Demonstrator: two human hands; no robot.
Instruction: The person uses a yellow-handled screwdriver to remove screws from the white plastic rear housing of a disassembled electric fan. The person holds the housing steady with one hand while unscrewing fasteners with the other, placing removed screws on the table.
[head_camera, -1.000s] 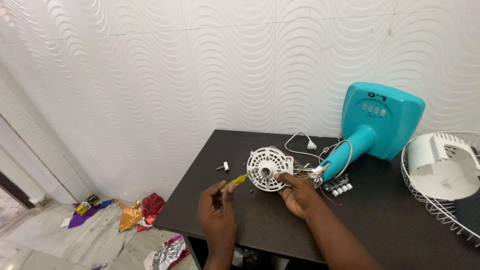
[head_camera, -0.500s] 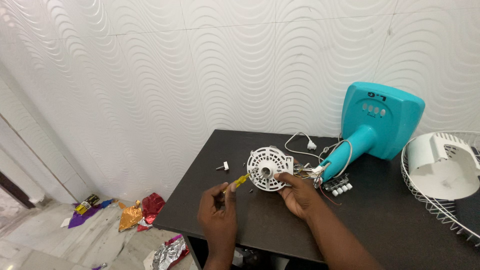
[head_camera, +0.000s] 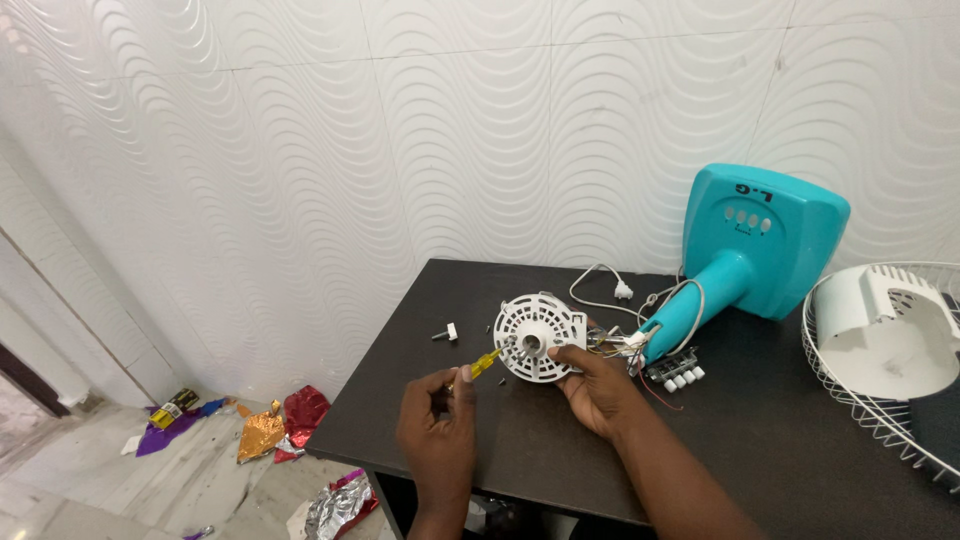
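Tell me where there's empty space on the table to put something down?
The dark table is bare near its front edge, right of the right hand, and left of the white round housing. Around the teal fan base and wire guard it's crowded.

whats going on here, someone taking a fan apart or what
A person sits at a dark table. Their left hand holds a yellow-handled screwdriver with its tip at the face of a round white slotted motor housing, which the right hand steadies on its right edge. Loose wires run from it to a teal fan base lying on the table. A wire fan guard sits at the right, and a small loose part lies nearby.
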